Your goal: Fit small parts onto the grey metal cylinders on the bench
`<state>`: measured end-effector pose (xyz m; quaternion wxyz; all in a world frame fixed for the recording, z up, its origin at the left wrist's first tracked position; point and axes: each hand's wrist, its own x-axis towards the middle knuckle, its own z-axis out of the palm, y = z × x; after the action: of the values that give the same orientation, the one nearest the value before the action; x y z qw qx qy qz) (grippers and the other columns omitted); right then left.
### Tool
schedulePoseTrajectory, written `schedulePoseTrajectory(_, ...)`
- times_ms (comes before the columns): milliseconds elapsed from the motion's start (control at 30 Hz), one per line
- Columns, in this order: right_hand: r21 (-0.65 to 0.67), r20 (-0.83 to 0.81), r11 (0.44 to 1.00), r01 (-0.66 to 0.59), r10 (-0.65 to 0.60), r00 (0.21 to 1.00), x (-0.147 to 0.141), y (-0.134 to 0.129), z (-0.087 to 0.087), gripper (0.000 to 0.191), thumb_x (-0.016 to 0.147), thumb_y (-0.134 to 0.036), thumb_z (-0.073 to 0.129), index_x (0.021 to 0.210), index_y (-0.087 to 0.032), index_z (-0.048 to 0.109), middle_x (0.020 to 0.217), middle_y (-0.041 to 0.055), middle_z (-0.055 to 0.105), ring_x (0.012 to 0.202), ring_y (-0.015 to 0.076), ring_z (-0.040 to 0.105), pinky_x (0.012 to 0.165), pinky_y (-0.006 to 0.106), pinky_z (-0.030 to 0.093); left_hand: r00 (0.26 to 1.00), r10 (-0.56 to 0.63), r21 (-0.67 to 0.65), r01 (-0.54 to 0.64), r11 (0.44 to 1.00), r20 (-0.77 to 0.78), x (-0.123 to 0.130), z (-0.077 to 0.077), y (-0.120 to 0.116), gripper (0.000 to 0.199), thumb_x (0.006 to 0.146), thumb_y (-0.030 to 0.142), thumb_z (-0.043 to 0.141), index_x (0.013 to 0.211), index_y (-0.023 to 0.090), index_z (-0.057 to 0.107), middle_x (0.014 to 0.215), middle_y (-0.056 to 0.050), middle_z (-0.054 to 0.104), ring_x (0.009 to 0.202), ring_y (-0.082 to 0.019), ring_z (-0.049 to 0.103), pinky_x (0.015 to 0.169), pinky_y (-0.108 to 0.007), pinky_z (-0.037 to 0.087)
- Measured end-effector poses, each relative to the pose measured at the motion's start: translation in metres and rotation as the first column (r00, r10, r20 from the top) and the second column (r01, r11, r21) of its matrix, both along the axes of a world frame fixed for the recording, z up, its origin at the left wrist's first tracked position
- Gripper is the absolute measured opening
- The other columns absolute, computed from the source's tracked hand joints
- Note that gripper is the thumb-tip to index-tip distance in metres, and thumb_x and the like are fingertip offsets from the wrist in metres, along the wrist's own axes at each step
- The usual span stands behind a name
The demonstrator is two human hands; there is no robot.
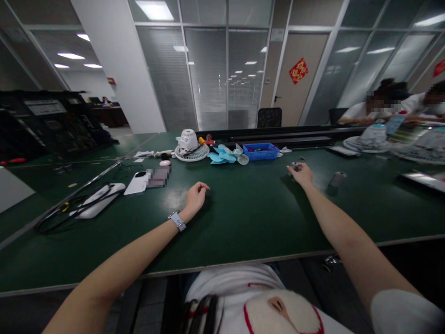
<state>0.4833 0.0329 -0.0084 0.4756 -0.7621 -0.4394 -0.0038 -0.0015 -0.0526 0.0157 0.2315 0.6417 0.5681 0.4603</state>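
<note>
My right hand is over the green tabletop on the right, fingers closed around a small silvery metal piece. Most of that piece is hidden by the fingers, so its kind is unclear. To the right of this hand, a short grey metal cylinder stands on the table. My left hand, with a watch on its wrist, is low over the table left of centre. Its fingers are curled together, and nothing shows in them.
Along the back are a white fan body, light-blue fan blades and a blue basket of small parts. Phones and a black cable lie left. People sit at far right near white fan parts.
</note>
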Motion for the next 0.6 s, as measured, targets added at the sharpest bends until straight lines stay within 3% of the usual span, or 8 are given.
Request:
schedulePoseTrajectory(200,0.055,-0.001,0.998,0.008,-0.008,1.0,-0.018,-0.004,0.008,0.047,0.073,-0.048,0.073,0.106,-0.016,0.066,0.099,0.0133,0.074,0.094,0.0265,0.069,0.087,0.04,0.051,1.0,-0.002,0.001,0.002,1.0,0.001,-0.001,-0.002,0.001,0.018,0.081,0.02,0.048,0.079,0.021,0.066,0.079,-0.001,0.068,0.075,-0.019,0.061,0.069,-0.029,0.043)
schedulePoseTrajectory(267,0.12,-0.002,0.99,-0.073,0.074,0.997,-0.045,-0.005,0.014,0.046,0.075,-0.047,0.072,0.108,-0.016,0.066,0.101,0.0132,0.074,0.095,0.0257,0.07,0.089,0.04,0.051,1.0,-0.009,0.007,0.008,1.0,0.008,-0.001,-0.002,0.001,0.02,0.082,0.02,0.048,0.081,0.021,0.067,0.083,-0.002,0.07,0.078,-0.019,0.062,0.071,-0.029,0.044)
schedulePoseTrajectory(333,0.189,-0.018,0.949,-0.254,0.262,0.965,-0.085,-0.008,0.019,0.047,0.075,-0.049,0.073,0.109,-0.017,0.066,0.104,0.0128,0.074,0.095,0.0248,0.07,0.089,0.04,0.053,0.999,-0.041,0.011,0.04,0.999,0.013,-0.001,0.0,-0.001,0.023,0.086,0.022,0.047,0.088,0.021,0.069,0.089,-0.003,0.072,0.084,-0.02,0.064,0.074,-0.03,0.046)
schedulePoseTrajectory(400,0.227,-0.047,0.844,-0.487,0.509,0.86,-0.133,-0.016,0.023,0.05,0.073,-0.05,0.076,0.109,-0.017,0.066,0.105,0.012,0.075,0.094,0.0239,0.071,0.088,0.04,0.055,0.995,-0.1,0.034,0.1,0.994,-0.013,0.0,0.004,-0.004,0.026,0.091,0.029,0.047,0.099,0.022,0.071,0.097,-0.004,0.073,0.089,-0.021,0.065,0.077,-0.031,0.046)
schedulePoseTrajectory(467,0.22,-0.087,0.695,-0.684,0.713,0.696,-0.18,-0.03,0.025,0.05,0.072,-0.049,0.078,0.108,-0.017,0.066,0.104,0.0109,0.075,0.093,0.0228,0.071,0.088,0.04,0.056,0.985,-0.156,0.089,0.163,0.983,-0.077,0.003,0.009,-0.009,0.03,0.093,0.038,0.05,0.107,0.023,0.071,0.104,-0.005,0.073,0.094,-0.022,0.064,0.08,-0.032,0.047)
schedulePoseTrajectory(533,0.198,-0.121,0.567,-0.8,0.824,0.554,-0.22,-0.048,0.026,0.05,0.071,-0.047,0.081,0.108,-0.017,0.067,0.103,0.0101,0.075,0.092,0.0221,0.072,0.088,0.039,0.056,0.969,-0.2,0.162,0.223,0.961,-0.145,0.008,0.015,-0.015,0.032,0.093,0.042,0.053,0.11,0.024,0.072,0.11,-0.006,0.072,0.101,-0.022,0.062,0.086,-0.033,0.047)
schedulePoseTrajectory(600,0.176,-0.139,0.477,-0.861,0.878,0.458,-0.248,-0.067,0.026,0.048,0.069,-0.044,0.082,0.107,-0.018,0.067,0.102,0.0089,0.075,0.092,0.0223,0.072,0.087,0.038,0.056,0.951,-0.241,0.213,0.28,0.936,-0.192,0.013,0.019,-0.02,0.032,0.093,0.043,0.055,0.113,0.025,0.072,0.114,-0.006,0.072,0.106,-0.023,0.06,0.092,-0.035,0.046)
